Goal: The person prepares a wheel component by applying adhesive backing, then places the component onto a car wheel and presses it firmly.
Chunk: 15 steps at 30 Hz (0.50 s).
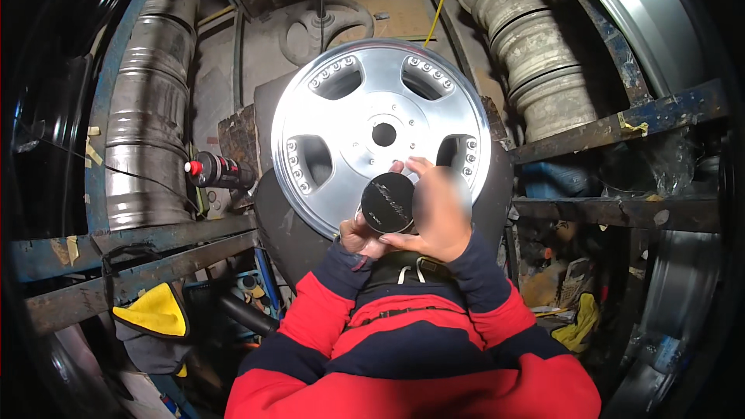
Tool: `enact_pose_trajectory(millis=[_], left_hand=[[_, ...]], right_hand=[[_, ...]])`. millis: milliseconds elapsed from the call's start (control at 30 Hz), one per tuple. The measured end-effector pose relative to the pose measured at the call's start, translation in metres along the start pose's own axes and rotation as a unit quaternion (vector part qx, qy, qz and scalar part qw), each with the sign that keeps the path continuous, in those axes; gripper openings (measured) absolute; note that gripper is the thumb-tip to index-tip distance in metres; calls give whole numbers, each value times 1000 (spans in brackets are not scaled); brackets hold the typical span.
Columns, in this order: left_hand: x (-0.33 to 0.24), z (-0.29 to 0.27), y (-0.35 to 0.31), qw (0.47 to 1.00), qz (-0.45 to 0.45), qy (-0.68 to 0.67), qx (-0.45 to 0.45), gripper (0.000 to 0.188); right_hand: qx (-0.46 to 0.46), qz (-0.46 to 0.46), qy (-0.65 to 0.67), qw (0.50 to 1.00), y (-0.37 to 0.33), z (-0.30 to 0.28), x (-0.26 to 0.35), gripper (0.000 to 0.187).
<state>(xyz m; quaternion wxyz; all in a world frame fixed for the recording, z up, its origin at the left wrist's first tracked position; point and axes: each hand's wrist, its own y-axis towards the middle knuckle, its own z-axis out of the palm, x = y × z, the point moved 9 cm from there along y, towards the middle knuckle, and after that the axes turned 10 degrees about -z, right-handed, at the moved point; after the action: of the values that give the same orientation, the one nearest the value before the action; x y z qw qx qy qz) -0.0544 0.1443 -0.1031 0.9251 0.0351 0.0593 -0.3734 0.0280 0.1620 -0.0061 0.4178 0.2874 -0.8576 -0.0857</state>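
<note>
A black round wheel centre cap with light lettering is held in front of me, its face turned up. My left hand grips it from the lower left, with a fingertip showing at its top edge. My right hand is curled at its right side, thumb along the lower rim; a blurred patch hides part of this hand. Just beyond, a polished silver alloy wheel lies face up on a dark padded support. The wheel has an open round centre hole, spoke windows and small bolts.
Metal rims are stacked in racks at left and right. A dark bottle with a red cap lies left of the wheel. A yellow-grey cloth hangs from the left steel bar. A yellow cord runs behind the wheel.
</note>
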Motion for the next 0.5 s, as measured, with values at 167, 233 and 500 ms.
enact_pose_trajectory(millis=[167,233,500], left_hand=[[-4,-9,-6,997,-5,70,-24,113],[-4,-10,-2,994,-1,102,-26,115],[-75,170,-50,847,306,435,-23,69]], right_hand=[[-35,21,29,999,-16,10,-7,91],[-51,24,48,997,-20,7,-8,89],[-174,153,147,962,-84,-74,-80,80]])
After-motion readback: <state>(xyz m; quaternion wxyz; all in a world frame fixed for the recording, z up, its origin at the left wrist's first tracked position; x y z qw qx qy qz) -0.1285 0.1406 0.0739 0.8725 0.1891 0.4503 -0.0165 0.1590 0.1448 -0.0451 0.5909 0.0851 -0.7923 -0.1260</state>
